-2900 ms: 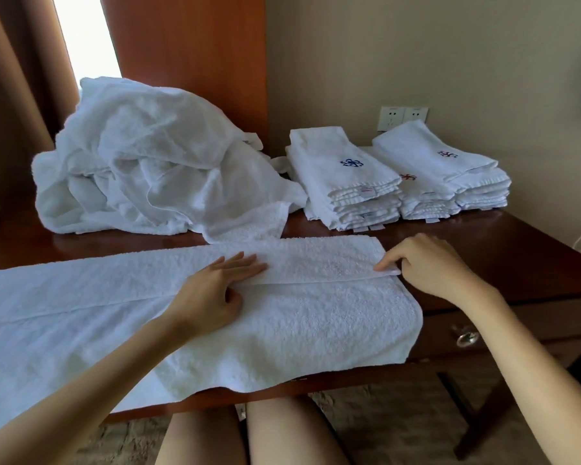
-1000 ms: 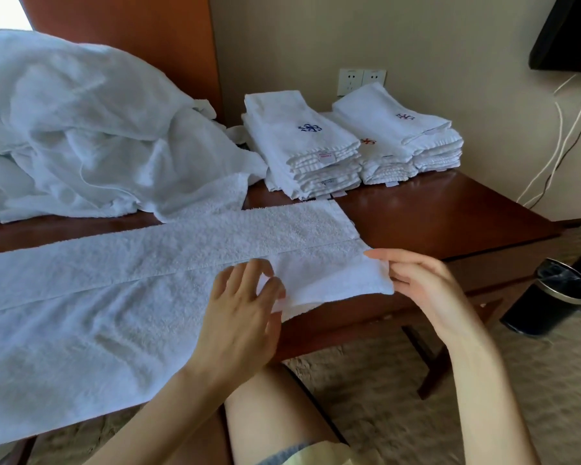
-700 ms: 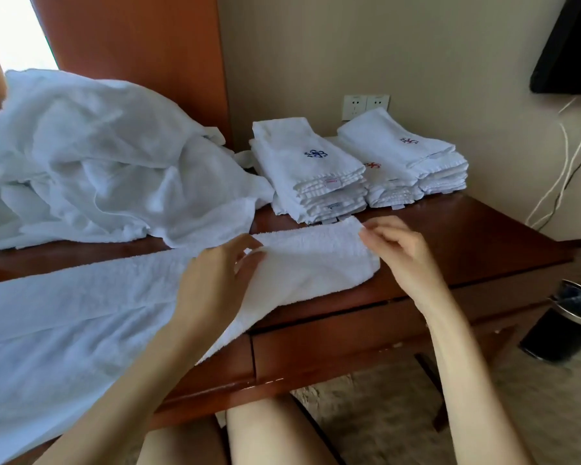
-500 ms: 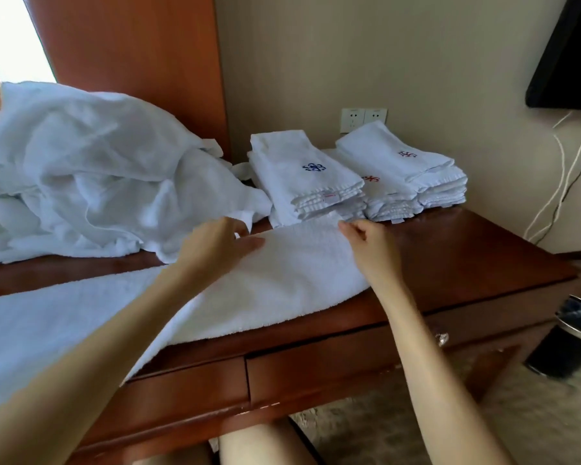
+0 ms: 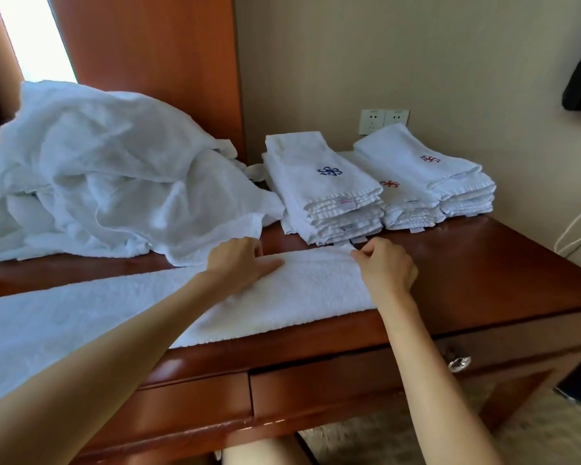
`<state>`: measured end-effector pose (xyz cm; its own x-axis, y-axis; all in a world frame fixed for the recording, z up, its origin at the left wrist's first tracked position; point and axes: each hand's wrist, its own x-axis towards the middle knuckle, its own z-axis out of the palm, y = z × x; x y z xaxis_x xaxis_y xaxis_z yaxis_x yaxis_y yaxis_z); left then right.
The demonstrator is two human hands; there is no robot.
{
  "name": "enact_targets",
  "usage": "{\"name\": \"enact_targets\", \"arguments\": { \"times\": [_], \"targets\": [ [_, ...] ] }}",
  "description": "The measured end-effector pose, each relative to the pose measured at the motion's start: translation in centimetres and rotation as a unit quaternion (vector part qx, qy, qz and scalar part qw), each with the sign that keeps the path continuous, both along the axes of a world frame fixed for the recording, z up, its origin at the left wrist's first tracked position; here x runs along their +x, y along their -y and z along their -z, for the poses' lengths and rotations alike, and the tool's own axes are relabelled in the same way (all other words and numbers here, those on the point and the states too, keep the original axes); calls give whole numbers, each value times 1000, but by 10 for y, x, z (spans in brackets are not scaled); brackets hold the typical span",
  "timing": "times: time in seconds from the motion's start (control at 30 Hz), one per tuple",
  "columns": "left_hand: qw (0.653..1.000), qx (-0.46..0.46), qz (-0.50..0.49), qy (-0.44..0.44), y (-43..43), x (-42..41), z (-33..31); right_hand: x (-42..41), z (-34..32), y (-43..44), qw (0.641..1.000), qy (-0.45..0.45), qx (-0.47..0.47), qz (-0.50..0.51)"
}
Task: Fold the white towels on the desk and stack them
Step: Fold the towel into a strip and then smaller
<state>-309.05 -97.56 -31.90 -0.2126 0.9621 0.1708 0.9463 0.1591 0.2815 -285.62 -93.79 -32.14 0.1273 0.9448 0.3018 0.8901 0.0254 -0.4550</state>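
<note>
**Right hand pinching far right corner of long towel strip, left hand pinning it**

The towel strip (image 5: 299,290) is lying flat along the front of the desk (image 5: 483,273). Its long axis is running left-right, from the frame's left edge to a short end just right of centre.

The right hand (image 5: 383,266) is sitting at that short end, with thumb and forefinger closed in a narrow pinch on the far right corner. The left hand (image 5: 239,263) is lying on top of the strip further left, near its far edge, with one digit stretching out flat to the right. Whether its other fingers are gripping the far edge, cannot tell.

The blue-emblem stack (image 5: 322,182) is standing just behind the pinched corner, almost touching it, and the red-emblem stack (image 5: 426,169) is sitting beside that, to the right. The loose pile (image 5: 98,182) of unfolded towels is heaping up at back left, its hem just beside the left hand.

Judgement: lengthwise folding is looking done, and the next fold is going across the long axis. The free short end is lying under the right hand, so that hand is the nearer one to carry it leftward while the left is acting as the hinge. Risk: the corner is catching on the blue-emblem stack while lifting.
</note>
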Motion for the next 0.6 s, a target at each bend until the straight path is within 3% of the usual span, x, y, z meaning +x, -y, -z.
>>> {"name": "enact_targets", "arguments": {
  "times": [0.07,0.13,0.2,0.27,0.3,0.5,0.6],
  "targets": [
    [999,-16,-16,-29,0,5,-2,-7,-11,3,997,71,-37,16],
    [999,-27,-24,-36,2,10,-4,-27,-20,11,992,124,4,-21],
    [999,-21,-26,-14,9,11,-3,-56,-19,24,982,78,49,-168],
    [999,3,-32,26,26,5,-3,-79,-6,36,956,41,-1,-292],
    [999,18,-34,21,39,-2,-2,-85,3,38,946,67,-35,-315],
    [995,96,-8,-41,160,-76,2,-85,20,26,934,157,-73,-313],
    [990,101,20,-97,217,-103,8,-102,13,40,933,191,-5,-304]
  ]
}}
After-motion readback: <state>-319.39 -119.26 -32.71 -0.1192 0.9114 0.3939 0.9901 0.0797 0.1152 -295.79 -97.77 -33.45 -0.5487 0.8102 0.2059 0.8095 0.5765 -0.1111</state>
